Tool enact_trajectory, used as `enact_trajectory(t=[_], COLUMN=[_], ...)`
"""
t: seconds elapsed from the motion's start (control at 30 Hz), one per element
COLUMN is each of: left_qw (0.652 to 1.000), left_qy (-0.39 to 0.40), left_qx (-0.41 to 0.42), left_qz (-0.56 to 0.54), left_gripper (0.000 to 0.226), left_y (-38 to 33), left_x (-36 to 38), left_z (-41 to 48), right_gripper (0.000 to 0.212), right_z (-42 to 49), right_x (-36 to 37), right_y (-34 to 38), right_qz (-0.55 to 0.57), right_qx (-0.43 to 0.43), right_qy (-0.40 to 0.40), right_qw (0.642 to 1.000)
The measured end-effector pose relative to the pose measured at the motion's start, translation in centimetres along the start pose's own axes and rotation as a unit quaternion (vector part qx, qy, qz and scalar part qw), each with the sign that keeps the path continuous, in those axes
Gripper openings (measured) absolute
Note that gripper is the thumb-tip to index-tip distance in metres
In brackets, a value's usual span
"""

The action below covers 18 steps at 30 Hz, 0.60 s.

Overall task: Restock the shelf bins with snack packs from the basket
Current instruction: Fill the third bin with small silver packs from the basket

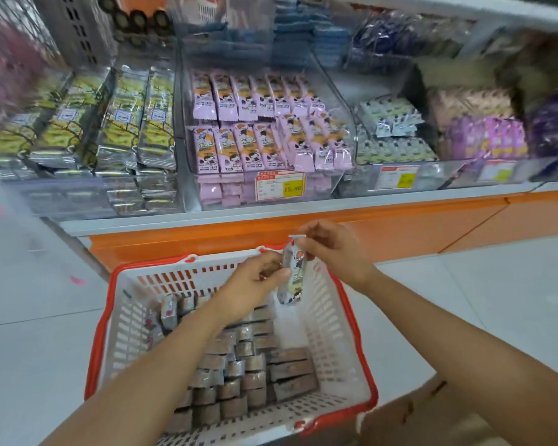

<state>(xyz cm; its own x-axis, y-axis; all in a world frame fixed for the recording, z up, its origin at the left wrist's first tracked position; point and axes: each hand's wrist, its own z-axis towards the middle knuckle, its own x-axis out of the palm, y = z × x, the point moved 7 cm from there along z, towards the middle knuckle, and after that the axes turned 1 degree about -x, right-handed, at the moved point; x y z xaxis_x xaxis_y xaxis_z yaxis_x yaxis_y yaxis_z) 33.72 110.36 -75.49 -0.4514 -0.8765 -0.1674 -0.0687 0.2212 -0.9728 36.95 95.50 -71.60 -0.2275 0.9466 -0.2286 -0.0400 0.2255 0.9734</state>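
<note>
head: left hand [252, 284], right hand [332, 252] on snack pack [292, 275]

basket [98, 336] cut off at bottom edge; left bins [29, 123] blurred.

Left hand [255, 281], right hand [332, 252]: both bare; forearms bare to frame edge.

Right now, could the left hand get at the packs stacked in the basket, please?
Probably yes, once freed: the left hand hovers just above the open basket, with nothing covering the stacked packs, but it pinches the snack pack that the right hand also holds by its top.
</note>
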Motion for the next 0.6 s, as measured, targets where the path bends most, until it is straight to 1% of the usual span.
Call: enact_trajectory(t=[0.1, 0.2, 0.3, 0.37, 0.43, 0.5, 0.53, 0.57, 0.6], left_qw=[0.999, 0.994, 0.992, 0.99, 0.989, 0.99, 0.99, 0.986, 0.969], left_qy=[-0.035, -0.073, -0.091, -0.106, -0.119, -0.121, -0.127, -0.148, -0.189], left_qx=[-0.002, -0.013, -0.015, 0.001, 0.012, 0.026, 0.042, 0.071, 0.117], left_qz=[-0.04, -0.075, -0.09, -0.089, -0.086, -0.064, -0.033, 0.027, 0.11], left_gripper=[0.02, 0.022, 0.015, 0.014, 0.017, 0.015, 0.015, 0.017, 0.018], left_y=[-1.7, -2.8, -4.3, -5.6, -6.9, -8.3, -8.9, -9.8, -11.0], left_x=[0.7, 1.4, 2.0, 2.2, 2.3, 2.4, 2.4, 2.1, 1.5], left_z=[0.1, 0.2, 0.5, 0.7, 1.2, 1.7, 1.9, 2.0, 1.9], right_gripper=[0.027, 0.041, 0.046, 0.053, 0.058, 0.054, 0.052, 0.051, 0.05], right_z=[-1.8, -3.9, -5.4, -5.9, -6.0, -5.9, -5.8, -5.7, -5.4], right_x=[-1.2, -1.8, -1.9, -2.4, -3.3, -4.6, -5.5, -6.5, -7.6], right_y=[1.7, 2.6, 3.3, 4.0, 4.6, 5.6, 6.4, 7.2, 8.1], right_qz=[0.016, -0.007, -0.11, -0.201, -0.241, -0.239, -0.231, -0.217, -0.2], right_qx=[-0.02, -0.033, -0.05, -0.089, -0.108, -0.124, -0.138, -0.152, -0.164], right_qy=[-0.027, -0.004, 0.021, 0.019, 0.008, -0.012, -0.025, -0.039, -0.057], right_qw=[0.999, 0.999, 0.992, 0.975, 0.964, 0.963, 0.963, 0.964, 0.964])
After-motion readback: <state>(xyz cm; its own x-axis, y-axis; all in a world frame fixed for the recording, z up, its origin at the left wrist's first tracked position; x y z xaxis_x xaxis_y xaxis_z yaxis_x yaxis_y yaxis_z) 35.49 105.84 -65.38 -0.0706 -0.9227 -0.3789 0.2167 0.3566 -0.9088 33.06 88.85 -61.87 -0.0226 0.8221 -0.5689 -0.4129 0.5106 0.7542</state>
